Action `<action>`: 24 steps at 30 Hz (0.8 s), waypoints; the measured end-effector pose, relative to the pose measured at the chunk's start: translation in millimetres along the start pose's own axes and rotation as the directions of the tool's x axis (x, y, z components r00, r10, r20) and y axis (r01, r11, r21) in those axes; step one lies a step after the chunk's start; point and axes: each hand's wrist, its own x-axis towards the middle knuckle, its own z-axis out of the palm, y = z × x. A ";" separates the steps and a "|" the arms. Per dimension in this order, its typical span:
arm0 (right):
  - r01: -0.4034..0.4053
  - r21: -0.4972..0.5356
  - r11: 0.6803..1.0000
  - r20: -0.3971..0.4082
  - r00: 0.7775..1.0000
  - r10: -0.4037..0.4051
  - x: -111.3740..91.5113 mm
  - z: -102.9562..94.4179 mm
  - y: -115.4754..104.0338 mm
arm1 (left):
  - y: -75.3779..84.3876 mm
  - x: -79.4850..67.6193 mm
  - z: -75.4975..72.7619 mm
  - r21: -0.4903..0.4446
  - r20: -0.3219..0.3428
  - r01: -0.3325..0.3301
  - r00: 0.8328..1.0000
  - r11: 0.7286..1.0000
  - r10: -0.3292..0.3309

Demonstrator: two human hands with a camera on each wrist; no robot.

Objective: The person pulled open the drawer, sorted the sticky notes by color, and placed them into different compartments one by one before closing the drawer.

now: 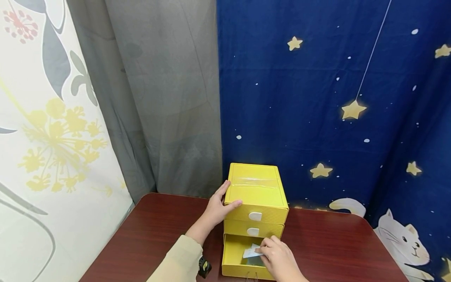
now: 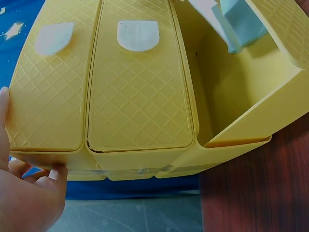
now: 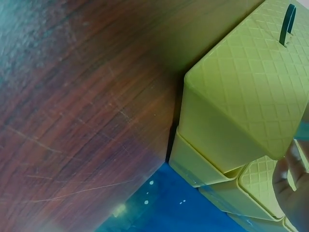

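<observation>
A yellow drawer cabinet (image 1: 256,196) stands on the table with its bottom drawer (image 1: 234,270) pulled out. My left hand (image 1: 215,209) holds the cabinet's upper left edge, thumb over the front edge and fingers along the side. Over the open drawer, my right hand (image 1: 280,256) pinches a pale, folded piece of paper (image 1: 249,253). Inside the drawer lies a teal, paper-like piece (image 2: 245,29), partly behind the pale one. In the right wrist view only part of the right hand (image 3: 294,188) shows, beside the drawer; the paper's held end is hidden by the fingers.
Two closed drawers with white tabs (image 2: 138,35) sit above the open one. A dark loop handle (image 3: 288,24) is on the open drawer's front. The dark red wooden table (image 1: 334,246) backs onto a blue star curtain (image 1: 282,98) and a grey curtain (image 1: 169,98).
</observation>
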 end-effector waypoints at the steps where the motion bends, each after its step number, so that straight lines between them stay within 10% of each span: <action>1: 0.000 0.005 1.000 0.019 1.000 0.000 -0.3 0.0 -0.2 | -0.1 0.0 0.0 -0.002 0.000 -0.001 1.000 1.000 0.001; 16: -0.099 0.064 0.993 0.238 0.968 0.082 -5.5 -2.7 1.4 | -3.2 2.6 0.7 0.024 -0.008 -0.031 0.999 0.999 0.031; 24: -0.133 0.059 0.989 0.208 0.971 0.118 -7.4 -2.7 1.2 | -2.2 2.8 0.6 0.030 -0.012 -0.031 0.999 0.999 0.031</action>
